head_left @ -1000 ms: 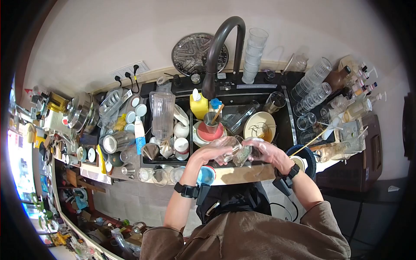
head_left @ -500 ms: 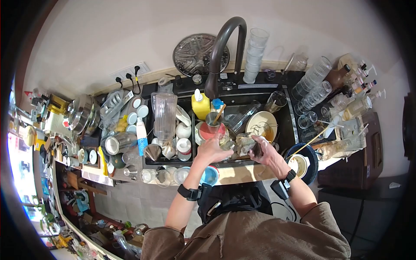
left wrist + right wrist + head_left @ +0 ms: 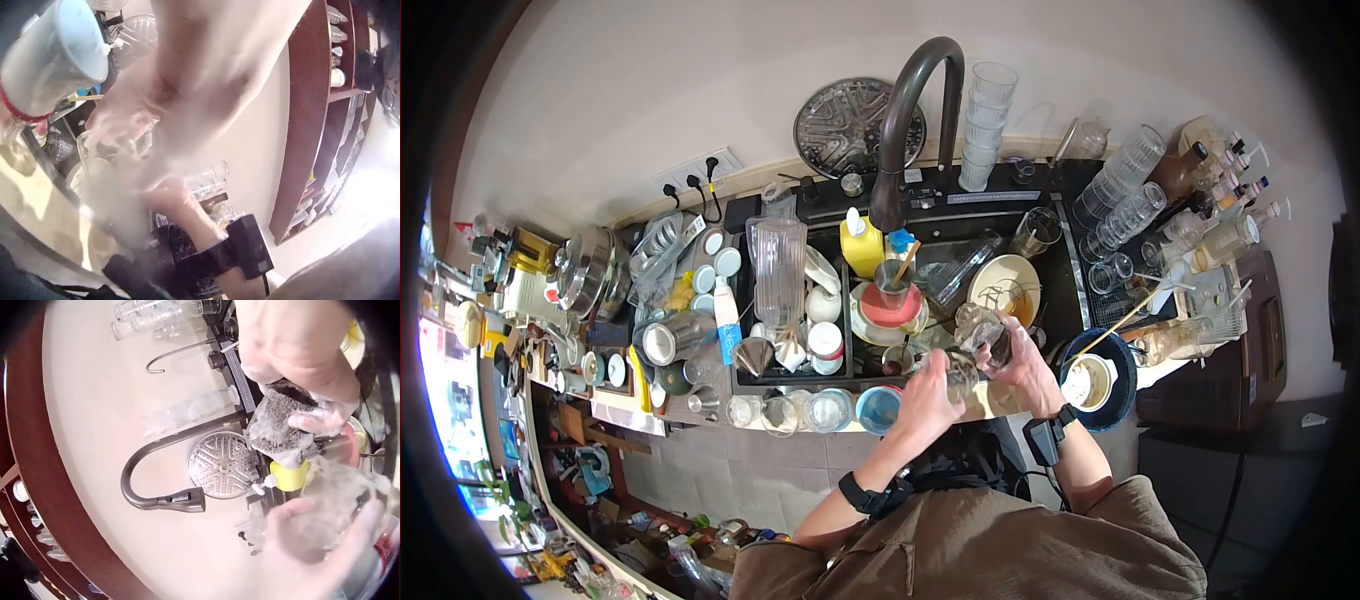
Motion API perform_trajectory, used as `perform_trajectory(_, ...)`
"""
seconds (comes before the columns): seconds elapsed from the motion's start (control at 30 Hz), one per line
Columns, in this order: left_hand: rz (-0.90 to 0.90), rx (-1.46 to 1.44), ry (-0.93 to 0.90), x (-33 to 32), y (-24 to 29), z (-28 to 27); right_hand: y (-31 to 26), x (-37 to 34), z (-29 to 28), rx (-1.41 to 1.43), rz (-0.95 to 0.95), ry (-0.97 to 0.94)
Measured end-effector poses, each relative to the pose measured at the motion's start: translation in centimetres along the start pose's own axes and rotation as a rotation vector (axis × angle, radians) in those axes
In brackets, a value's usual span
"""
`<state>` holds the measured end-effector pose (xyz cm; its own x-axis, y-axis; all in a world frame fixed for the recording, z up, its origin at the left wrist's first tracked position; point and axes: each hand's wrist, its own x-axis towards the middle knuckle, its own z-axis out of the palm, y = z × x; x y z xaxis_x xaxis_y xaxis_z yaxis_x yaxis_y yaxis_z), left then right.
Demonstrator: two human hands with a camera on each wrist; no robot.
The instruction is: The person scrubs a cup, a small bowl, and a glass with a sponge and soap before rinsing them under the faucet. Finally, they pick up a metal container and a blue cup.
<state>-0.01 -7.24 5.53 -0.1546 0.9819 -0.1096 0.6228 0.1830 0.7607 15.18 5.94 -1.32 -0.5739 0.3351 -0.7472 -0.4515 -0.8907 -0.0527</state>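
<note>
My right hand (image 3: 1026, 372) grips a grey, foam-covered sponge (image 3: 278, 428) over the front of the sink; thumb and fingertips press into it in the right wrist view. My left hand (image 3: 930, 402) holds a clear glass (image 3: 962, 374) just left of the sponge, near the sink's front edge. In the right wrist view the left hand (image 3: 312, 550) has thumb and fingers spread around the glass, which is blurred by motion. Beyond the hands, a red plate (image 3: 892, 308) with a metal cup (image 3: 892, 280) on it lies in the sink.
A dark faucet (image 3: 888, 180) arches over the sink beside a yellow bottle (image 3: 861, 248). Right of the plate sits a cream bowl (image 3: 990, 275). Along the front edge stand several glasses and a blue cup (image 3: 880, 408). A dark bucket (image 3: 1122, 395) with a white pot is at the right.
The hands were close together on the glass and sponge, then parted. My left hand has swung back toward the body with the glass; the right hand stays near the bowl with the sponge.
</note>
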Motion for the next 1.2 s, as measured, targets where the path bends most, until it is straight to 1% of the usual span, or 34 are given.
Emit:
perform_trajectory(0.1, -0.085, 0.084, -0.172, -0.9, -0.3, 1.2, -0.1, 0.1, -0.2, -0.032, -0.015, 0.0)
perform_trajectory(0.13, -0.036, 0.105, -0.158, -1.0, -0.8, 1.7, -0.2, 0.0, -0.1, -0.041, -0.024, -0.006)
perform_trajectory(0.23, -0.083, 0.169, -0.199, -1.3, -0.8, 2.4, 0.0, -0.8, 0.4, -0.016, -0.103, -0.005)
perform_trajectory(0.33, -0.085, 0.136, -0.188, -1.4, -1.2, 3.1, 0.2, -0.5, 0.8, -0.263, -0.254, 0.038)
perform_trajectory(0.43, -0.035, 0.06, -0.127, -1.7, -2.2, 3.8, -0.1, -1.1, 1.4, -0.214, -0.201, 0.035)
perform_trajectory(0.53, 0.027, 0.068, -0.103, -2.0, -1.5, 3.3, -0.9, -0.2, 0.7, -0.17, -0.059, 0.067)
perform_trajectory(0.63, 0.045, 0.09, -0.195, -2.5, -3.9, 5.0, -0.9, 0.1, 0.4, -0.146, -0.041, 0.037)
perform_trajectory(0.77, 0.071, 0.207, -0.188, -3.1, -4.7, 5.8, -0.3, 0.4, 0.7, -0.197, -0.05, 0.025)
perform_trajectory(0.87, 0.075, 0.248, -0.189, -3.1, -4.1, 5.2, 0.0, 0.7, 0.7, -0.232, -0.051, 0.051)
perform_trajectory(0.93, 0.059, 0.239, -0.195, -3.0, -2.3, 3.5, 0.2, 0.6, 1.0, -0.229, -0.045, 0.063)
perform_trajectory(1.03, -0.045, 0.043, -0.164, -2.5, -0.3, 1.2, -0.1, 0.2, 1.4, -0.198, -0.01, 0.079)
perform_trajectory(1.07, -0.062, -0.003, -0.123, -2.2, -0.1, 0.6, -0.2, -0.1, 1.6, -0.199, -0.003, 0.074)
perform_trajectory(1.13, -0.086, -0.036, -0.061, -1.1, 0.8, -1.8, -0.1, -1.3, 2.5, -0.203, 0.016, 0.061)
perform_trajectory(1.2, -0.106, -0.075, -0.01, 0.4, 1.3, -4.2, 0.4, -2.5, 3.7, -0.2, 0.009, 0.004)
